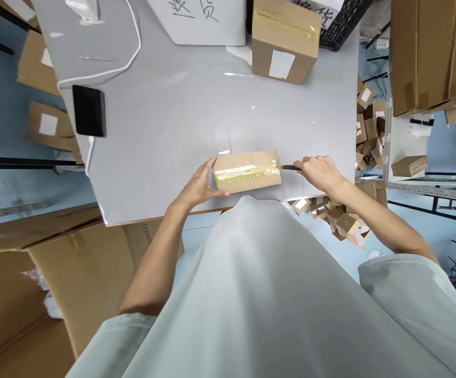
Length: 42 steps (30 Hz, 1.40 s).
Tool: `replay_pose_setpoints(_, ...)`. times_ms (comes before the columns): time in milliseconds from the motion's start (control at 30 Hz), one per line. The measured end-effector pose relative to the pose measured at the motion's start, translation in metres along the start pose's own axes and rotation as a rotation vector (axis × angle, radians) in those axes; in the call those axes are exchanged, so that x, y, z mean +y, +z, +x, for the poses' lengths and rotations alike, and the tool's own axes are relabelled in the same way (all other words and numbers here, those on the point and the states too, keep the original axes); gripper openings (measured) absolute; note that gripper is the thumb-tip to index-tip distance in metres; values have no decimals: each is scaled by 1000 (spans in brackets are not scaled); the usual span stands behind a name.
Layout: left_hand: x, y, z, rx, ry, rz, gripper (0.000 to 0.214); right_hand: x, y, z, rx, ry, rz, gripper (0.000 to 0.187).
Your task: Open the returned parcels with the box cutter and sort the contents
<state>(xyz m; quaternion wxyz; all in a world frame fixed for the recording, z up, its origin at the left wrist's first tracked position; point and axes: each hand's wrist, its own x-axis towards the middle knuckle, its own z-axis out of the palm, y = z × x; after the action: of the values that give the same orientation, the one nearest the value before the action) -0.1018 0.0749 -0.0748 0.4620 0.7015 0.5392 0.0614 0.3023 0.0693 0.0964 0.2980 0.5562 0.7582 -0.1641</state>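
A small cardboard box (247, 182) with shiny yellowish tape along its top lies near the front edge of the grey table (165, 131). My left hand (201, 184) grips the box's left end, thumb at the near side and fingers at the far side. In my right hand (319, 172) is a slim black tool (291, 167) with a red tip, pointing left. That tip is at or just beside the box's right end; whether it touches I cannot tell. The tool's exact kind is too small to make out, and my fingers hide its rear part.
A larger taped box (285, 47) stands at the back beside a white bin (212, 23) and a black crate (342, 26). A phone (89, 111) with a white cable (133, 55) lies at the left. Many cartons (370, 123) are piled beyond the right edge; a big open carton (82, 273) stands at lower left.
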Motion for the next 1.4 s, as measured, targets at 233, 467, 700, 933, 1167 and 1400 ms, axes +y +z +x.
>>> replay_pose_setpoints(233, 40, 7, 5, 34, -34, 291, 157, 36, 48, -19, 201, 231, 268, 36)
replay_pose_setpoints(467, 131, 78, 63, -97, 261, 468, 161, 9, 126, -22, 358, 359, 777, 39)
replay_pose_setpoints(700, 159, 83, 80, -65, 314, 457, 150, -23, 170, -29, 549, 510, 1285, 42)
replay_pose_setpoints(933, 156, 38, 42, 82, 305, 277, 155, -53, 141, -31, 774, 516, 1665, 53)
replay_pose_setpoints(1167, 101, 41, 27, 115, 249, 125, 167, -82, 109, -22, 761, 387, 1678, 52)
replay_pose_setpoints(1400, 75, 21, 17, 180, 169, -230, 112, -126, 100, -18, 622, 291, 1648, 61)
